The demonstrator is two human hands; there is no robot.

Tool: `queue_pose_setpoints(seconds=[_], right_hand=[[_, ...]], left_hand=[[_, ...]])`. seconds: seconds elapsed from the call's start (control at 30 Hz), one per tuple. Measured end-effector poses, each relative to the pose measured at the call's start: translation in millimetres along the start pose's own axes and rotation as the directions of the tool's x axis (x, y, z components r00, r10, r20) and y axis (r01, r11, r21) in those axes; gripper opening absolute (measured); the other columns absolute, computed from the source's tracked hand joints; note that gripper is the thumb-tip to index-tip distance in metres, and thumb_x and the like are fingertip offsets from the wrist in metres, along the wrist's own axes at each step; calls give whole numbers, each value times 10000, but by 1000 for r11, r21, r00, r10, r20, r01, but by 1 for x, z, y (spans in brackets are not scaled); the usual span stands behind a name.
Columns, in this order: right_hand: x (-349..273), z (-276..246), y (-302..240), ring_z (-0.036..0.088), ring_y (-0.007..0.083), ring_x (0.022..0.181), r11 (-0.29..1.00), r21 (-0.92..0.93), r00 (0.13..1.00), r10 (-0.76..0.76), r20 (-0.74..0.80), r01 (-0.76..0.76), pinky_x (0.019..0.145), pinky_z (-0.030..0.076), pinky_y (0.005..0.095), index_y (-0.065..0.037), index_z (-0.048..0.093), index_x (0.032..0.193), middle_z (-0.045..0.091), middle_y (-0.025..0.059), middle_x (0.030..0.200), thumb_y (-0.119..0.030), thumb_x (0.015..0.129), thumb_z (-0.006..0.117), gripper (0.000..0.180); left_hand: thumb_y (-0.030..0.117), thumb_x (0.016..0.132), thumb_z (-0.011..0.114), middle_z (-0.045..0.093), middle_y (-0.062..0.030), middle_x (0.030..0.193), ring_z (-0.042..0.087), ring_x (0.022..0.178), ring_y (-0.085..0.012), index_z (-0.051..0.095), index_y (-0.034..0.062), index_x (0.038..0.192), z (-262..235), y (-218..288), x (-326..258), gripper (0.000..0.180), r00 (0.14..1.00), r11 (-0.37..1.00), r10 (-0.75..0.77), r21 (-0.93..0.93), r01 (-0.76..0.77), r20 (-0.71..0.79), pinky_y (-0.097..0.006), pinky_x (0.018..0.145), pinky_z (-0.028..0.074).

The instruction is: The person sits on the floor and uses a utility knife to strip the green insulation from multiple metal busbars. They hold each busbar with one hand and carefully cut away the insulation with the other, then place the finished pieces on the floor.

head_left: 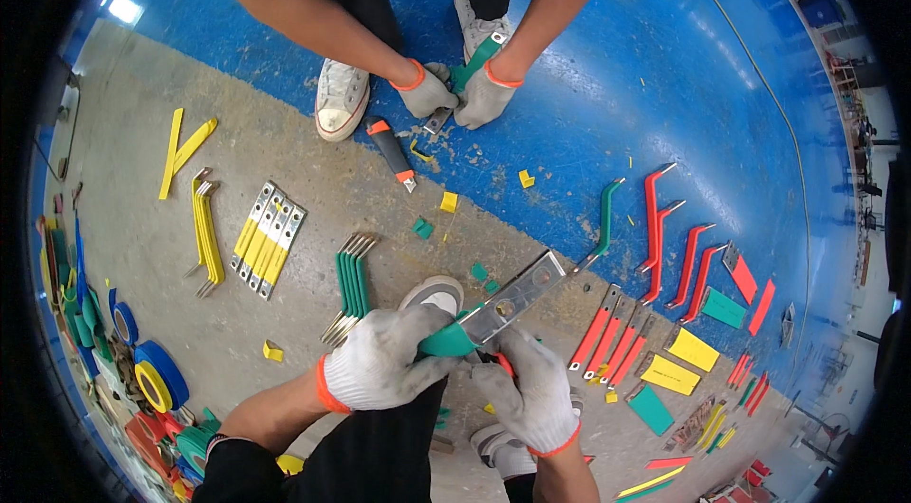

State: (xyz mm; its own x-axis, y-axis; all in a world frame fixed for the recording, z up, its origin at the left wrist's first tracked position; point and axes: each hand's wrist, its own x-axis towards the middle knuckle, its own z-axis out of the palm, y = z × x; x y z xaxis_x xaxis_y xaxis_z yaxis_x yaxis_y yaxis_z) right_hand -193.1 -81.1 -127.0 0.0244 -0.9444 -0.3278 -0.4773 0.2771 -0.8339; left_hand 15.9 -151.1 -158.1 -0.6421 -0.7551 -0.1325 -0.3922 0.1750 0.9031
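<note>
My left hand (380, 361), in a grey glove with an orange cuff, grips the green-sleeved end of a flat metal bar (508, 299) whose bare, holed end points up and right. My right hand (536, 394), gloved the same way, presses against the bar just below it and seems to hold a small orange-handled tool, mostly hidden. Across from me another person's gloved hands (455, 95) hold a green-sleeved bar (477, 60) over the blue floor.
On the floor lie a utility knife (391, 152), yellow bars (266, 237), green bars (351, 285), red bent bars (664, 228), red flat bars (612, 337), sleeve scraps and tape rolls (152, 375). The other person's white shoes (342, 95) stand opposite.
</note>
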Motion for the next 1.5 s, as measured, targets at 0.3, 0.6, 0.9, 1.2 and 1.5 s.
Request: queue_pose_setpoints(seconds=[0.3,0.6,0.9,1.2,1.5], right_hand=[[-2,-1,-3,686,307,794,995,73,997,58,47,-61,747,528,380,23,674,1099,718,174,925,-146,916,615,256],[-3,-8,-4,638,393,773,997,18,994,77,78,-78,700,509,434,0,666,1018,626,204,875,-288,935,723,305],[-5,-2,-13,666,390,815,989,40,989,141,35,-143,726,524,422,-3,675,1038,656,215,905,-247,946,720,265],[-7,-3,-18,665,404,786,982,44,983,179,48,-181,699,521,435,-14,677,1038,658,215,866,-284,958,717,284],[-1,-7,-25,678,400,730,961,-240,988,148,33,-136,622,521,458,-28,681,979,679,213,816,-341,969,715,315]], left_hand=[[106,792,856,677,-156,825,713,729,-336,639,-11,1072,-9,-3,6,374,991,992,124,2,-124,41,-404,646,563],[81,767,834,670,-149,848,698,715,-332,692,13,987,-9,1,7,270,988,988,152,28,-153,29,-394,629,563],[95,719,801,659,-89,875,682,693,-289,682,51,1025,-8,-6,6,332,955,932,294,229,-282,-22,-383,584,546],[84,721,806,680,-96,892,685,685,-290,682,44,1012,-6,-7,5,319,943,920,329,243,-309,-48,-383,573,549],[98,738,814,683,-137,855,696,702,-333,685,22,935,-1,-14,-2,247,968,958,226,207,-200,-108,-414,597,558]])
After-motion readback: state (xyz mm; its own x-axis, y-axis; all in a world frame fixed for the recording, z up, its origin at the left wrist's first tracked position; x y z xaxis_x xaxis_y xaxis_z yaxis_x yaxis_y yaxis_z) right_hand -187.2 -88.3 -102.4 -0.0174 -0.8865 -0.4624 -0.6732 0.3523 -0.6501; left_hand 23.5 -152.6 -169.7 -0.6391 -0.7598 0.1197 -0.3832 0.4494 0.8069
